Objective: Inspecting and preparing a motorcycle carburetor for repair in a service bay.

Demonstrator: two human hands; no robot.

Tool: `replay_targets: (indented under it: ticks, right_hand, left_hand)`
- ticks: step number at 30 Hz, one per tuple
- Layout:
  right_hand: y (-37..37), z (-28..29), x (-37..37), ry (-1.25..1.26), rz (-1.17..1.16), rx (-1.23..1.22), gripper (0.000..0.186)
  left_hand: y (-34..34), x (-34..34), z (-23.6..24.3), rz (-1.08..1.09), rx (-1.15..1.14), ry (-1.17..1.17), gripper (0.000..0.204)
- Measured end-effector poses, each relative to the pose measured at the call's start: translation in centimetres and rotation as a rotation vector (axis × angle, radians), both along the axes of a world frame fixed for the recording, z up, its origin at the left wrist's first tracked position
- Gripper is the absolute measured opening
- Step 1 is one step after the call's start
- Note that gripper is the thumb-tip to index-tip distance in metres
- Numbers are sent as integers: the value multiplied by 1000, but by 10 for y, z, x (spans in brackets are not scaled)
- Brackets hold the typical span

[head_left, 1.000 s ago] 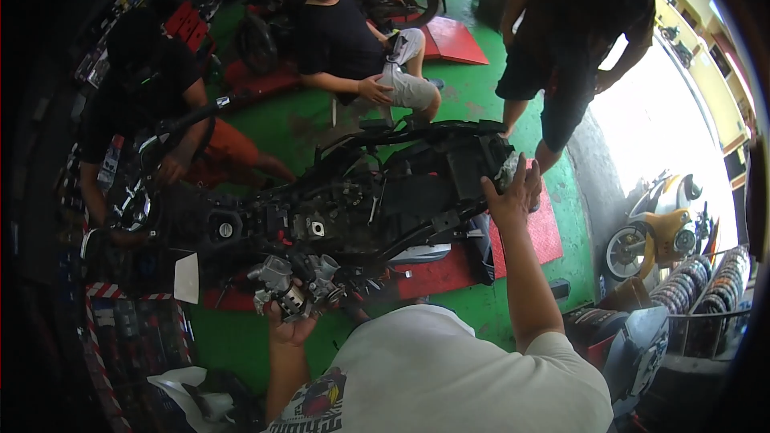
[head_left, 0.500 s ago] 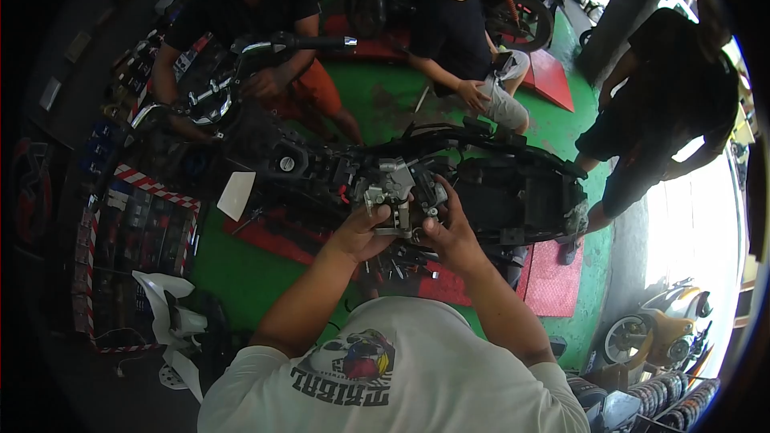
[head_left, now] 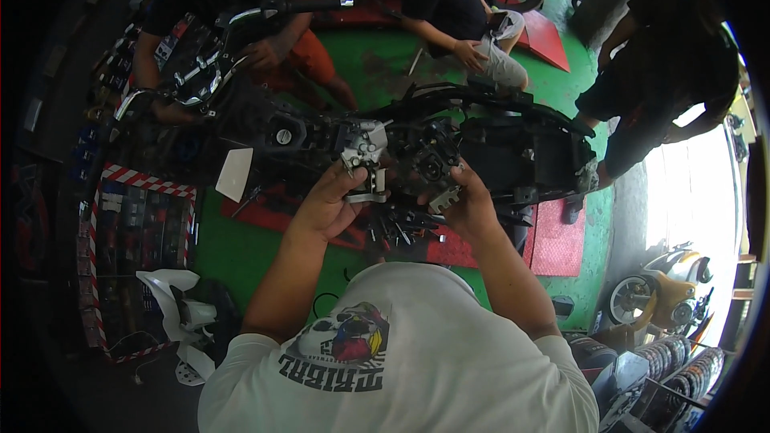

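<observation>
A stripped motorcycle (head_left: 513, 152) lies across the view in front of me, its dark frame and tail bared. Above its middle, my left hand (head_left: 330, 196) is closed around a silver cast-metal part (head_left: 365, 144) that looks like a carburetor or throttle body. My right hand (head_left: 473, 204) grips a dark part (head_left: 433, 162) with a round opening and a pale notched metal bracket (head_left: 443, 200) at its lower edge. A gap separates the two parts. Their undersides and some fingertips are hidden.
Hand tools (head_left: 401, 228) lie on a red mat below the motorcycle. One person (head_left: 265, 52) holds the handlebar area (head_left: 212, 72); another sits (head_left: 457, 40) behind, a third stands (head_left: 642, 88) at right. A white fairing (head_left: 180, 297) and a striped-edge parts case (head_left: 144, 224) are at left.
My hands have moved apart: the silver part is now further left, and the dark part faces up in my right hand. The view has shifted, and the surroundings sit higher.
</observation>
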State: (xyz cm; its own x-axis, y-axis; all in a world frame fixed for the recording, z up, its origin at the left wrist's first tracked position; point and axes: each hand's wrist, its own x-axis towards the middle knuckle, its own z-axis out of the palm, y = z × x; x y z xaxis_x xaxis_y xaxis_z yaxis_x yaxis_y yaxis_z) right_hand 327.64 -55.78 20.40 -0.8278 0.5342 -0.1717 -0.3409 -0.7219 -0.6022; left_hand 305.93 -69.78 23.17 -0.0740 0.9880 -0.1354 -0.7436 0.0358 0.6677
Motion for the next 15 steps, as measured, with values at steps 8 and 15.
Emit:
replay_targets:
  ticks: [8,15]
  right_hand:
    - [0,10,8,46,60,42,66]
    - [1,22,9,70,154,-98,68]
  left_hand:
    - [-2,-24,1,309,-36,183,38]
    - [12,-25,27,426,27,103,39]
